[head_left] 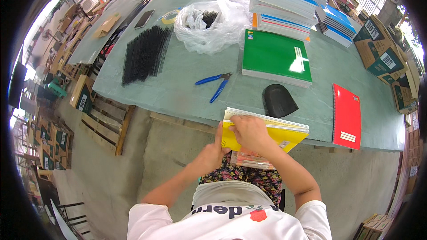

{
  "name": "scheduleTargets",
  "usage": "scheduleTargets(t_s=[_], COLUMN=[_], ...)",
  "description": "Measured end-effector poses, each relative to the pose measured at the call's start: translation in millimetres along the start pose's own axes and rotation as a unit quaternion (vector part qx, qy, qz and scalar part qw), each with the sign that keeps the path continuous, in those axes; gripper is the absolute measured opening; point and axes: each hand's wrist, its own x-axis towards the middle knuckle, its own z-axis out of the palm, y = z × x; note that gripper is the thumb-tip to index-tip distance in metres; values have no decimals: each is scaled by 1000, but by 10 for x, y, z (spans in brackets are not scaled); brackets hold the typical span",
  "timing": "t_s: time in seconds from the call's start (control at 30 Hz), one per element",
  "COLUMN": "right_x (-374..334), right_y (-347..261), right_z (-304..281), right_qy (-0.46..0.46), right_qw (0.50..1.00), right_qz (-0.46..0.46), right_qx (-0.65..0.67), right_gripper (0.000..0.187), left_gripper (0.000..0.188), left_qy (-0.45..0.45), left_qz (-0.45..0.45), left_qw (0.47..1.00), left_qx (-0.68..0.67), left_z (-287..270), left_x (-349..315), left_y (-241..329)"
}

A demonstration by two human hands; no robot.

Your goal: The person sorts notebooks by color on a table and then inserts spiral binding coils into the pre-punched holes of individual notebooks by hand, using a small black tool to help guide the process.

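Note:
A yellow-covered notebook (pixel 271 138) with white page edges stands tilted at the table's near edge. My right hand (pixel 250 132) is closed over its top left part, fingers curled onto the cover. At the notebook's left edge, my left hand (pixel 213 153) holds the side, index finger straight along the edge and thumb by the lower corner. Beneath it, an orange-and-white stack (pixel 251 160) rests over my lap, partly hidden. Just beyond the notebook lies a black rounded piece (pixel 279 101). Blue-handled cutting pliers (pixel 217 83) lie with handles apart farther left.
Black spiral coils (pixel 147 54) lie at left, near a phone (pixel 144 19) and a clear plastic bag (pixel 213 24). Green notebooks (pixel 275 55) sit before a tall notebook stack (pixel 284 6). A red spiral notebook (pixel 347 116) lies at right, with cartons (pixel 382 51) beyond.

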Motion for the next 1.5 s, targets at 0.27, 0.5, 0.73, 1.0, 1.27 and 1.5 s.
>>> scheduleTargets(t_s=[0.27,0.5,0.73,1.0,1.27,1.5], right_x=[12,-24,-6,-59,-8,-6], right_y=[-94,-17,-59,-56,-137,-99], right_z=[51,19,-50,-49,65,44], right_qy=[75,84,66,53,114,93], right_qw=[996,986,985,992,993,995], right_qz=[38,62,78,25,14,13], right_qx=[-13,127,142,115,-31,-22], right_gripper=[20,20,14,20,21,18], left_gripper=[35,20,19,26,27,24], left_qy=[98,214,290,57,77,135], left_qz=[115,156,197,164,54,192], left_qw=[985,961,936,984,990,971], left_qx=[-84,-73,13,-28,-103,-48], left_z=[-407,-226,-250,-645,-535,-451], left_x=[173,220,211,242,118,196], left_y=[120,168,198,154,259,261])
